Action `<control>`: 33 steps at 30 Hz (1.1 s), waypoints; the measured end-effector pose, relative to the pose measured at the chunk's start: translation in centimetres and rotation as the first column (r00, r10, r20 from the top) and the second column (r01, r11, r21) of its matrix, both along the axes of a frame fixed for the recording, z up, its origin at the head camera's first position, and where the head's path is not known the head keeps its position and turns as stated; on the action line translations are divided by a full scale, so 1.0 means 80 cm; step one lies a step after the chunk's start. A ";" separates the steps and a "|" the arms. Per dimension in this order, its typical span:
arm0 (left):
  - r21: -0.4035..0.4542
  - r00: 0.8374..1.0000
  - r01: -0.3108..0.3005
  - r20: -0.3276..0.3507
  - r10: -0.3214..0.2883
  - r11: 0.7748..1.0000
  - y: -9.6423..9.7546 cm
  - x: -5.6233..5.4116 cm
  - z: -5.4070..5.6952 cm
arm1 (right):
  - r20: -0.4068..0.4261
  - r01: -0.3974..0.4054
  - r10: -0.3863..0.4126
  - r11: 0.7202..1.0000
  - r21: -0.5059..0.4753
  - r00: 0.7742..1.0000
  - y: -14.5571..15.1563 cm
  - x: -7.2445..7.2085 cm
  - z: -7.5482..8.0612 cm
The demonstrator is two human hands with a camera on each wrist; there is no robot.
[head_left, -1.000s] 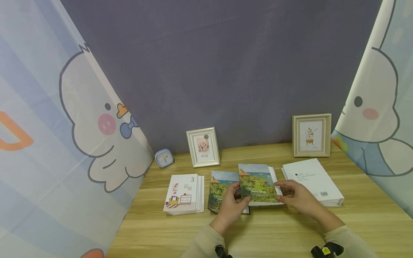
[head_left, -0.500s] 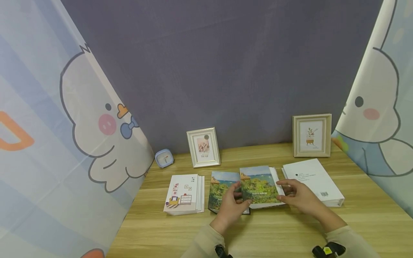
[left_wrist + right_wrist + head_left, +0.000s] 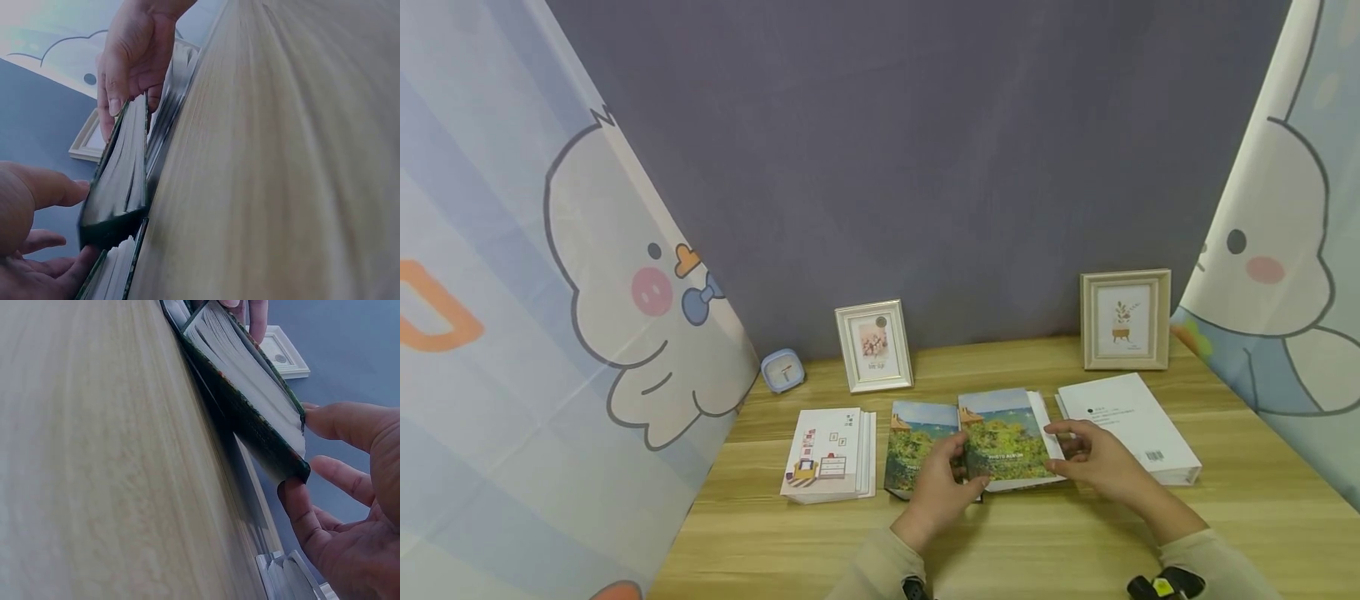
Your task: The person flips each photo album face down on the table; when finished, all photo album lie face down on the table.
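Observation:
Both hands hold a photo album [image 3: 1009,433] with a painted seaside garden cover, close over the table. My left hand [image 3: 938,490] grips its spine side, thumb near the front corner. At the page edge, my right hand [image 3: 1097,462] pinches the covers between thumb and fingers. The right wrist view has the album's white pages [image 3: 247,381] fanned, the near corner tilted up from the wood. A matching album [image 3: 917,442] lies just left, partly behind the left hand. In the left wrist view, the held album's dark green spine [image 3: 115,228] sits close above that other one.
To the left lies a stack of white albums [image 3: 823,454] with a furniture drawing. A white book with a barcode [image 3: 1131,425] lies to the right. Along the back stand a small blue clock [image 3: 782,371], a picture frame [image 3: 874,345] and a larger frame [image 3: 1124,319]. Grey cloth [image 3: 925,167] hangs behind.
The held album has come down slightly toward the table and shifted a little right, beside the matching album. Both hands have kept their hold and moved with it.

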State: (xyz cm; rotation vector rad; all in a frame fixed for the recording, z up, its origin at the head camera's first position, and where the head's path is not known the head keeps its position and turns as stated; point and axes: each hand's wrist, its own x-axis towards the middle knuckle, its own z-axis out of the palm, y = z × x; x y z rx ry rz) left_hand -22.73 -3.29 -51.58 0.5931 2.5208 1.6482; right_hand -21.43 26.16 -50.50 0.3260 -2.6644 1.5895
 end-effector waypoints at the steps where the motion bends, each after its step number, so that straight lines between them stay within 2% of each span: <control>1: -0.010 1.000 -0.002 -0.006 0.002 1.000 0.000 0.000 0.000 | -0.004 -0.004 0.004 1.000 0.000 1.000 0.000 0.001 0.000; 5: -0.051 1.000 -0.005 -0.028 0.003 0.999 0.000 -0.001 0.000 | -0.002 0.009 -0.009 1.000 0.002 1.000 0.000 0.000 0.000; 13: -0.101 1.000 0.009 -0.018 -0.011 0.995 -0.002 0.002 0.005 | -0.011 0.028 -0.027 0.999 0.032 1.000 0.000 -0.002 0.003; 23: -0.184 0.999 0.020 -0.041 -0.029 0.983 -0.001 0.001 0.006 | -0.045 0.013 -0.014 1.000 -0.013 0.999 0.002 -0.001 0.005; 33: -0.188 0.999 0.052 0.006 -0.051 0.981 -0.003 0.003 0.011 | -0.078 0.004 -0.008 0.999 -0.049 0.997 -0.001 0.000 0.005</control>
